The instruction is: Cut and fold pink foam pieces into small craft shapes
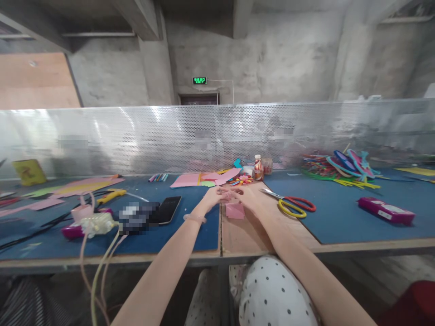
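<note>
My left hand (215,195) and my right hand (249,198) meet over the bare wooden strip of the bench, fingers bent inward. Between their fingertips is a small piece of pink paper (230,194), partly hidden by the fingers; its exact shape is too small to make out. Just below lies a pink paper square (234,211), flat on the wood. Right of my right hand rest scissors (291,206) with one red and one yellow handle loop, blades pointing toward the hand. A pale bracelet (195,218) circles my left wrist.
Pink sheets (186,179), a small bottle (258,167) and a jar (267,165) stand behind my hands. A black phone (170,210) and a cabled power strip (98,224) lie left. A purple device (386,211) and craft sticks (319,167) are right. A perforated metal panel (152,136) borders the bench.
</note>
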The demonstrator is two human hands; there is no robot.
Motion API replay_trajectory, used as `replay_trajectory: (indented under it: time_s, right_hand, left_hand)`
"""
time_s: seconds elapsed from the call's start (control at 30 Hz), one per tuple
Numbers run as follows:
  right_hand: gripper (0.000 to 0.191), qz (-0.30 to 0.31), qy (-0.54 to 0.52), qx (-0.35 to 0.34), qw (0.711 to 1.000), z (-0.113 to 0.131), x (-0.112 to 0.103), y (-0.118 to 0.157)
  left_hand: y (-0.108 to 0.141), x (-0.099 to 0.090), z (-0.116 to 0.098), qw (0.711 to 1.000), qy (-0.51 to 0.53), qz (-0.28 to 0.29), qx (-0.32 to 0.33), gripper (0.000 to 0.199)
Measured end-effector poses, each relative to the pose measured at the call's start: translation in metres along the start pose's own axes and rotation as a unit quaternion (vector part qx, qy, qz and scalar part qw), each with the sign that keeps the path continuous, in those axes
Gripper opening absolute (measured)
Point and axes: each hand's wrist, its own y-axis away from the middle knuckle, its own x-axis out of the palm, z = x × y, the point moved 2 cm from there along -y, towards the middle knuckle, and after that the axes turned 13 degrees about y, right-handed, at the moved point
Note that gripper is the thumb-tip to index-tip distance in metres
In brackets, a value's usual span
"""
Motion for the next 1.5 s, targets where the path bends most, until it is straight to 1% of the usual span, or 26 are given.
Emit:
replay_trajectory:
  time_s: [0.07, 0.1, 0.17, 0.23, 0.3, 0.37, 0.5, 0.6, 0.67, 0.73, 0.8, 0.83, 0.9, 1.0, 1.1, 1.27, 1.4, 1.5]
  right_hand:
    - [0.020, -0.035, -0.002, -0.023, 0.999, 0.003, 0.000, 0.000]
    - [0.019, -0.039, -0.018, -0.035, 0.998, 0.004, 0.001, 0.000]
    - [0.019, -0.031, -0.065, -0.047, 0.996, 0.002, 0.004, -0.001]
    - [0.018, -0.017, -0.086, -0.051, 0.995, -0.003, 0.008, -0.002]
    - [0.014, -0.019, -0.058, -0.062, 0.996, -0.006, 0.009, -0.003]
    - [0.011, -0.024, -0.012, -0.088, 0.996, -0.006, 0.008, -0.003]
    - [0.015, -0.034, 0.037, -0.115, 0.992, 0.001, 0.001, 0.000]
    - [0.017, -0.051, 0.069, -0.116, 0.990, 0.006, -0.003, 0.003]
    - [0.019, -0.051, 0.091, -0.115, 0.988, 0.008, -0.004, 0.003]
    - [0.020, -0.048, 0.113, -0.104, 0.987, 0.009, -0.005, 0.003]
    - [0.020, -0.048, 0.130, -0.087, 0.987, 0.010, -0.006, 0.002]
    - [0.020, -0.047, 0.135, -0.077, 0.987, 0.011, -0.007, 0.002]
    - [0.023, -0.040, 0.137, -0.064, 0.988, 0.013, -0.007, 0.002]
    - [0.023, -0.028, 0.139, -0.051, 0.988, 0.016, -0.008, 0.004]
    - [0.020, -0.034, 0.156, -0.028, 0.987, 0.017, -0.009, 0.005]
    - [0.021, -0.021, 0.139, 0.008, 0.990, 0.015, -0.008, 0.003]
    - [0.018, -0.034, 0.111, 0.014, 0.993, 0.013, -0.007, 0.003]
    - [0.016, -0.039, 0.106, 0.005, 0.994, 0.011, -0.006, 0.004]
  left_hand:
    - [-0.001, -0.003, 0.000, 1.000, 0.023, -0.004, 0.004, 0.037]
    - [-0.002, -0.005, 0.000, 0.999, 0.036, -0.008, 0.002, 0.036]
    - [-0.002, -0.007, 0.000, 0.998, 0.060, -0.016, -0.011, 0.034]
    - [-0.002, -0.008, -0.001, 0.996, 0.079, -0.022, -0.036, 0.030]
    - [-0.001, -0.008, -0.003, 0.993, 0.098, -0.025, -0.065, 0.028]
    - [0.000, -0.008, -0.004, 0.989, 0.112, -0.028, -0.089, 0.028]
    - [0.000, -0.009, -0.004, 0.987, 0.114, -0.016, -0.115, 0.029]
    - [0.000, -0.009, -0.003, 0.986, 0.112, 0.001, -0.123, 0.029]
    - [0.001, -0.008, -0.003, 0.985, 0.107, 0.005, -0.133, 0.029]
    - [0.002, -0.008, -0.003, 0.985, 0.089, -0.006, -0.148, 0.025]
    - [0.003, -0.007, -0.003, 0.985, 0.068, -0.028, -0.159, 0.016]
    - [0.004, -0.006, -0.004, 0.985, 0.058, -0.038, -0.159, 0.014]
    - [0.005, -0.004, -0.006, 0.987, 0.037, -0.047, -0.151, 0.020]
    - [0.007, 0.000, -0.007, 0.990, -0.021, -0.029, -0.135, 0.033]
    - [0.008, 0.001, -0.007, 0.989, -0.064, -0.018, -0.129, 0.040]
    - [0.004, -0.003, -0.002, 0.988, -0.098, -0.035, -0.111, 0.037]
    - [0.001, -0.007, -0.002, 0.987, -0.134, -0.061, -0.064, 0.035]
    - [0.001, -0.006, -0.005, 0.983, -0.169, -0.063, -0.021, 0.033]
